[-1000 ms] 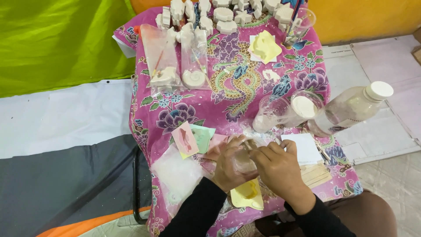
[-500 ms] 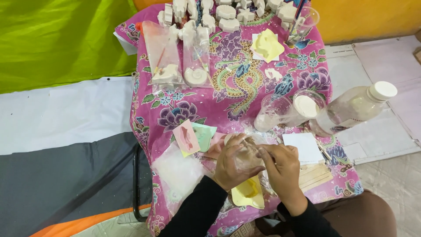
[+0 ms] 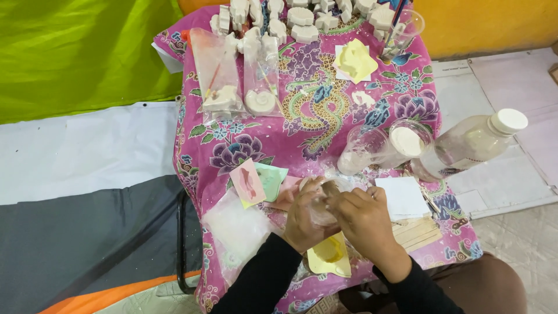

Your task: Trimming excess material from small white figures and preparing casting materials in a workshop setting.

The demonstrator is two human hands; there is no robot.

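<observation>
1. Both my hands sit at the near edge of the pink floral cloth (image 3: 302,125) covering the small table. My left hand (image 3: 305,218) is cupped round a small clear plastic bag (image 3: 321,210) with something pale inside. Fingers are curled closed on it, thumb on top.
2. My right hand (image 3: 366,224) is pressed against the same bag from the other side, fingertips pinched at its top edge. So the bag is clamped between both hands, held just above the cloth in the middle of the near edge.
3. Packaging stuff: two tall clear bags (image 3: 235,75) lie flat at the far left of the cloth, each holding a white plaster figure. One figure looks like a spiral shell, and thin sticks show inside the bags.
4. A pink card (image 3: 248,182) and a mint-green card (image 3: 272,179) lie just left of my hands, overlapping, both rectangular. Can't make out what's on them beyond a faint shape.
5. A blank white square of paper (image 3: 402,196) lies just right of my right hand, with flat pale wooden sticks (image 3: 417,231) beside it.
6. Under my wrists there's a yellow mould (image 3: 330,256), glossy and thin. Another yellow mould (image 3: 356,59) lies far up the cloth.
7. To the right, a frosted plastic bottle with a white cap (image 3: 474,142) lies on its side, with two clear cups (image 3: 383,148) next to it, dusted white.
8. Chalky white plaster casts (image 3: 302,20) crowd the far edge.
9. A limp clear empty bag (image 3: 238,229) lies left of my left forearm.
</observation>
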